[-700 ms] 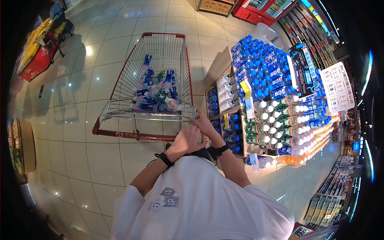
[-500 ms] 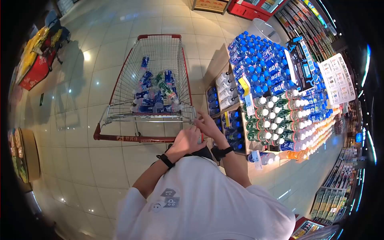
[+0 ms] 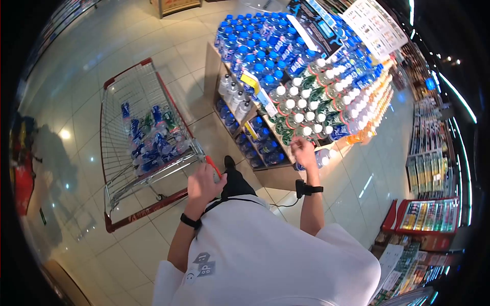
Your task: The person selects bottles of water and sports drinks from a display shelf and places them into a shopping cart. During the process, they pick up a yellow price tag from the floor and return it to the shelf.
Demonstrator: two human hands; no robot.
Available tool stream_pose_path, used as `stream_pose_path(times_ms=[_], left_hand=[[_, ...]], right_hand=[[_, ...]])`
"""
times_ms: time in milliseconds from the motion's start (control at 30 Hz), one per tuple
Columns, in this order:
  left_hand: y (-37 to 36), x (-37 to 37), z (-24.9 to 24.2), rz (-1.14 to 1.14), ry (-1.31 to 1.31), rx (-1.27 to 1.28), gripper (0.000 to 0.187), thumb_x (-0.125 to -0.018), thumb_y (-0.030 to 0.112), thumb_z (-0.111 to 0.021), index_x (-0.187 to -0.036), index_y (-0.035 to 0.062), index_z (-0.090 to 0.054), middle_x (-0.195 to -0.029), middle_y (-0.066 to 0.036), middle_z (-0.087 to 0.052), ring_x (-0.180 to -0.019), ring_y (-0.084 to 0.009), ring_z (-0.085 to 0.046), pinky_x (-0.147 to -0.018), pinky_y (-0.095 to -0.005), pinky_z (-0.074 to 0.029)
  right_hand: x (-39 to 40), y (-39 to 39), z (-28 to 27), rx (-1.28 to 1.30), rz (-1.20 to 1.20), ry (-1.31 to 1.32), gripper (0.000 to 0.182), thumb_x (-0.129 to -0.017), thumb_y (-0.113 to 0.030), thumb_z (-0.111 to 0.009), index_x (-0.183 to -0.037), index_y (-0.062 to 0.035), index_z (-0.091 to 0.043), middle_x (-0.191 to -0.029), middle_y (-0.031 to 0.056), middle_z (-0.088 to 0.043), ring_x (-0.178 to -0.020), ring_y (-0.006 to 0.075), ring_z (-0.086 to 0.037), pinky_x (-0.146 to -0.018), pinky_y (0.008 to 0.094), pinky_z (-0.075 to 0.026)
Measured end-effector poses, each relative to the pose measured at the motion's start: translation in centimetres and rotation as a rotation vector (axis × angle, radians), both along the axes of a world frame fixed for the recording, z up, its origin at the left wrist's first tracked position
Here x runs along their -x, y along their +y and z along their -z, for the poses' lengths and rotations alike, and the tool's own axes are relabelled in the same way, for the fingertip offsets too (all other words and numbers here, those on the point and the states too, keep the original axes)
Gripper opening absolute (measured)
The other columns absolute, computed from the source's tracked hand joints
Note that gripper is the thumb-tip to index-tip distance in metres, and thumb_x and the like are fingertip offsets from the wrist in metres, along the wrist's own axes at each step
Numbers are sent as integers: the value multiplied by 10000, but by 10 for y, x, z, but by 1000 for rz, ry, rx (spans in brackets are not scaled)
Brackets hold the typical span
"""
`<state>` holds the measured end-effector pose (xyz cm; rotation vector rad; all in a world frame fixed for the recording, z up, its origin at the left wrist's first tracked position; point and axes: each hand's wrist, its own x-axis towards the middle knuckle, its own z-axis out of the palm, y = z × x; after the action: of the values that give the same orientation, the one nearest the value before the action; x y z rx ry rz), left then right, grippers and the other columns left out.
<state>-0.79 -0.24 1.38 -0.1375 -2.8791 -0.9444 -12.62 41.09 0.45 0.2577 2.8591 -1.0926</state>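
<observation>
Bottles (image 3: pixel 306 109) with white caps stand in tight rows on the display shelf (image 3: pixel 278 178), and the right hand (image 3: pixel 304 153) reaches to the front edge of these rows. Its fingers are spread over a bottle there; I cannot tell if they already close around it. The left hand (image 3: pixel 202 184) is well apart from the right one, at the red handle of the shopping cart (image 3: pixel 145 137), and it seems to rest on the handle. For a good grip, I think the right hand should take one bottle by its body, not by the cap, and lift it straight up so that the neighbours do not fall. These bottles are clear plastic with green and blue labels. Behind them are bottles with blue caps. More bottles lie inside the cart.
</observation>
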Motion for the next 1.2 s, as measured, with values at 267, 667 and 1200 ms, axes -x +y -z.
stream_pose_path(times_ms=[267, 667, 1200], left_hand=[[-3, 3, 0, -1, 11, 13, 419, -835, 416, -813, -893, 46, -625, -887, -135, -628, -837, -357, -683, -671, -467, -563], [-3, 3, 0, -22, -7, 47, 446, -868, 453, -780, -954, 35, -652, -934, -136, -639, -893, -353, -690, -715, -468, -569], [-2, 4, 3, -43, -7, 51, 497, -866, 480, -770, -991, 12, -657, -939, -140, -657, -877, -342, -682, -734, -453, -572]], right_hand=[[-24, 53, -58, -238, 355, 361, 319, -925, -105, -726, -1227, -8, -690, -965, 162, -759, -810, 264, -761, -761, 397, -600], [32, 17, -40, -210, 272, 548, 679, -936, -102, -737, -1554, -82, -456, -1484, 252, -448, -1230, 405, -600, -1005, 458, -554], [35, 1, 28, -438, 206, 193, 477, -924, -173, -746, -1356, -119, -551, -1299, 339, -524, -1040, 577, -643, -936, 581, -551]])
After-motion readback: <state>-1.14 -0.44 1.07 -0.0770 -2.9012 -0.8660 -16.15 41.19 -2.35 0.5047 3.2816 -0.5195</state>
